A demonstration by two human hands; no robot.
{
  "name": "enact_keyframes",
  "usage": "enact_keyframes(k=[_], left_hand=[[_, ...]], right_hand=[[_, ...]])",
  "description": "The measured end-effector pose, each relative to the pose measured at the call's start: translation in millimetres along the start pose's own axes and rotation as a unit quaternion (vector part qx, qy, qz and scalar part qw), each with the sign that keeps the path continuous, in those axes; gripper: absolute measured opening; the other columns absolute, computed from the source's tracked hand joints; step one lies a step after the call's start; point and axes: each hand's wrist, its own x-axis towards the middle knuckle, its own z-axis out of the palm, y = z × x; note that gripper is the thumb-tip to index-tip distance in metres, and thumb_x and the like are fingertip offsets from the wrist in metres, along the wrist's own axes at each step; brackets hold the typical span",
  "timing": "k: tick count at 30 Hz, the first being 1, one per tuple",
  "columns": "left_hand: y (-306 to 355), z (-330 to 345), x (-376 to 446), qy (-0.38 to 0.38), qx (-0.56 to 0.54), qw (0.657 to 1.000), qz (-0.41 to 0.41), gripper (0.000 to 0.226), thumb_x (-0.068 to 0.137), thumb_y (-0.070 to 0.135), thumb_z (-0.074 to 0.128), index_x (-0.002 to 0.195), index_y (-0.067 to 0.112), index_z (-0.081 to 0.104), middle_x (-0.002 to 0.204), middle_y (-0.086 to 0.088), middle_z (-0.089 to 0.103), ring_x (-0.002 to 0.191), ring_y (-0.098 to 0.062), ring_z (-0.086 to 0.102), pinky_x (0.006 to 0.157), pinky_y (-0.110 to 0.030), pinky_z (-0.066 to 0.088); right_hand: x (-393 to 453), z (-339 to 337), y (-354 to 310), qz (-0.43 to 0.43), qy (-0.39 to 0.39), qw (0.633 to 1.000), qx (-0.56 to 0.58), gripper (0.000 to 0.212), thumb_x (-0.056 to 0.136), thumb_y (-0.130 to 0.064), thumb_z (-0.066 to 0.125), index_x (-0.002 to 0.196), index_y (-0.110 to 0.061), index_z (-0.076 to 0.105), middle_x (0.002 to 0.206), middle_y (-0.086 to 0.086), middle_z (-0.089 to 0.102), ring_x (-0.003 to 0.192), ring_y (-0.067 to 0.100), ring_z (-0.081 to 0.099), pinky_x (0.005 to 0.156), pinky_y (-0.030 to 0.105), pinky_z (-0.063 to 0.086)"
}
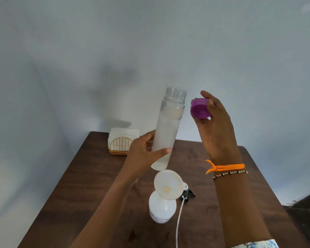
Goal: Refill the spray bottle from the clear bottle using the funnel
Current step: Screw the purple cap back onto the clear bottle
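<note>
My left hand [143, 154] grips the lower part of the tall clear bottle [168, 126], held up above the table and leaning slightly right. Cloudy liquid fills it nearly to the shoulder, and its threaded neck is uncapped. To the right of that neck, my right hand [215, 126] holds the purple cap [200, 109]. Below the bottle, the white spray bottle [161, 210] stands on the table with the white funnel [168, 185] seated in its mouth. The sprayer head [187, 195] lies beside it with its dip tube [178, 222] trailing toward me.
The dark wooden table [97, 194] stands against a pale wall. A gold wire napkin holder [121, 143] with white napkins sits at its back left corner. A small stain marks the wood near the front edge.
</note>
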Motion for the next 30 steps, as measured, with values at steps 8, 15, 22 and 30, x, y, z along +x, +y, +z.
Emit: enact_keyframes(k=[8,15,22,30], left_hand=[[-3.5,-1.4,5.1,-0.011,0.021,1.000,0.020,0.063,0.068,0.032,0.079,0.125,0.030,0.054,0.109,0.021,0.061,0.100,0.000,0.060,0.080,-0.017,0.052],[-1.8,-8.9,6.7,-0.005,0.029,1.000,0.010,0.050,0.069,0.034,0.078,0.101,0.055,0.046,0.097,0.034,0.055,0.091,0.009,0.057,0.067,-0.009,0.045],[-7.5,-5.8,7.3,0.005,0.027,0.999,0.021,0.052,0.071,0.033,0.077,0.110,0.050,0.046,0.107,0.024,0.057,0.101,-0.004,0.057,0.079,-0.016,0.047],[-4.5,4.2,3.4,0.043,0.065,0.996,0.041,0.058,0.071,0.035,0.076,0.118,0.042,0.044,0.100,0.030,0.048,0.090,0.002,0.052,0.066,-0.007,0.039]], right_hand=[[6.6,46.0,-5.0,-0.137,-0.076,0.979,-0.129,0.027,0.082,-0.011,0.065,0.109,-0.012,0.065,0.114,0.011,0.066,0.110,0.025,0.060,0.094,0.035,0.048],[9.9,34.1,-17.7,-0.136,-0.221,0.923,-0.285,0.033,0.089,-0.001,0.055,0.119,-0.014,0.059,0.121,0.004,0.063,0.116,0.012,0.057,0.094,0.023,0.046],[13.2,20.4,-28.2,-0.132,-0.287,0.878,-0.360,0.037,0.092,-0.007,0.044,0.128,-0.010,0.053,0.128,0.009,0.057,0.121,0.014,0.052,0.099,0.022,0.043],[8.8,30.1,-14.0,-0.173,-0.082,0.878,-0.438,0.032,0.072,-0.033,0.076,0.101,-0.033,0.063,0.099,-0.014,0.048,0.090,0.000,0.053,0.077,0.013,0.046]])
